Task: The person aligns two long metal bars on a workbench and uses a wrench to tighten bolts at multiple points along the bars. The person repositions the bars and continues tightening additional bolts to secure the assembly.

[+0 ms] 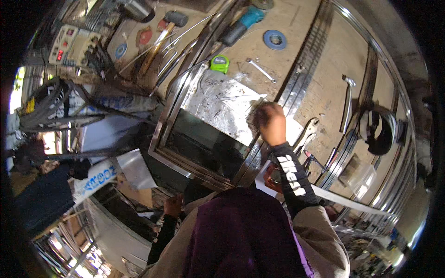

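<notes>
My right hand (273,125) is closed around a dark, fuzzy clump (259,114), blurred, which could be steel wool or a scouring pad. Hand and clump are over the right end of a smudged silvery metal sheet (220,99), beside a bar of the shiny metal frame (296,83). A triangular outline and dark marks show on the sheet. Low by my body, my left hand (173,204) is in shadow near the frame's front corner; its fingers are too dark to make out. A green tape measure (219,64) sits at the sheet's far edge.
Beyond the sheet lie a wrench (262,71), a blue-rimmed disc (275,40) and a teal angle grinder (243,25). A hammer (347,102) and a dark welding mask-like shell (379,132) are at right. A mallet (175,19) and a welding machine (69,46) stand far left.
</notes>
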The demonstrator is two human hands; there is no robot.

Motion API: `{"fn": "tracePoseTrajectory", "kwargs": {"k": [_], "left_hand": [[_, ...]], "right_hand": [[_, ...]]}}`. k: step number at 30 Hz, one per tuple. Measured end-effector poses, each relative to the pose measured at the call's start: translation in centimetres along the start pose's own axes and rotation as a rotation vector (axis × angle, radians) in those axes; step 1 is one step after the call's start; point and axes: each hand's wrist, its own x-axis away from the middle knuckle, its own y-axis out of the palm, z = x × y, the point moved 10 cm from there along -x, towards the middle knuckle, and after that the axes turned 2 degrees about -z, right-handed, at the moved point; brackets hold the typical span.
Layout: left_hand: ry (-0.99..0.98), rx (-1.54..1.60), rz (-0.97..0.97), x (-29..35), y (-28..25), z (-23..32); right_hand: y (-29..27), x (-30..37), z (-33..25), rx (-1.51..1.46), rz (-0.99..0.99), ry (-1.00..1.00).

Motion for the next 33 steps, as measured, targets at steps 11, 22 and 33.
{"fn": "tracePoseTrajectory", "kwargs": {"k": [11,22,33], "left_hand": [[0.533,-0.321,0.041,6.0,-3.3,27.7],[1.184,-0.164,-0.256,5.9,4.2,53.7],[0.963,-0.221,0.05,-3.6,21.0,73.8]], "right_hand": [[3.8,-13.8,4.7,0.338,0.029,0.154],[-2.2,1.6,4.7,-0.718,0.22,0.408],[-16.3,8.2,8.0,-0.557,0.685,0.783]]}}
